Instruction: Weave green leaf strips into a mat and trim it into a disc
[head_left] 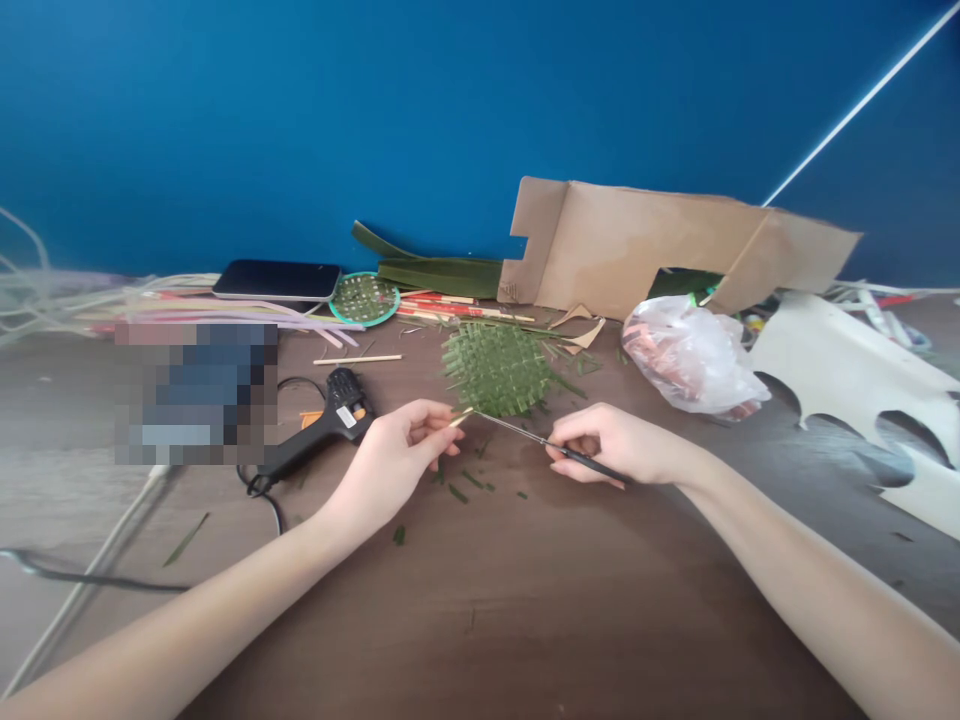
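My left hand (411,445) pinches a short pale stick (459,418), its tip pointing up and to the right. In my right hand (607,445) is a pair of black-handled scissors (536,437), its thin metal blades reaching left to the stick's tip. Whether the blades touch the stick I cannot tell. Just beyond both hands lies a woven green leaf piece (499,368) with uneven edges. Green leaf scraps (472,480) are scattered on the table below it. Left of my left hand rests a black glue gun (319,425).
A cut cardboard box (622,240) stands against the blue wall. Before it sits a clear plastic bag (694,355); a white cut-out sheet (855,370) is at the right. A dark phone (277,280), a round woven disc (365,299) and pale strips (247,310) lie back left. A white cable (97,560) crosses the left.
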